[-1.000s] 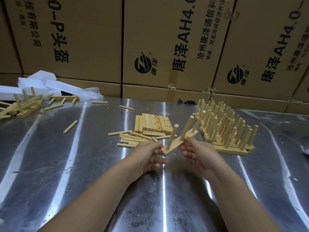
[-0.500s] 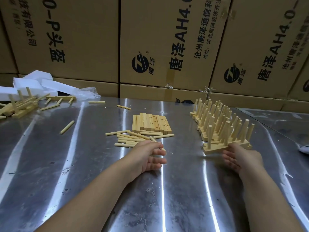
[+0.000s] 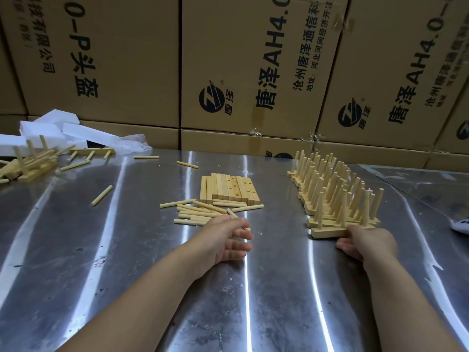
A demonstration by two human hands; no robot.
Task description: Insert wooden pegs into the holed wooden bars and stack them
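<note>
Beside loose pegs (image 3: 200, 212), left hand (image 3: 223, 240) slack-fingered — right hand (image 3: 369, 243) against nearest pegged bar (image 3: 327, 232), grip unclear.

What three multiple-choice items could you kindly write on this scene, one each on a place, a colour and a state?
1. What does the right hand touch?
A. the loose pegs
B. the nearest pegged bar
C. a cardboard box

2. What colour are the foam blocks at the far left?
A. white
B. black
C. green

3. How are the fitted pegs on the right?
A. lying flat
B. sticking up
C. snapped in half

Key: 1 B, the hand rests against that bar's near edge; 2 A, they show plain white; 3 B, they rise from the wood below them, some leaning a little.
</note>
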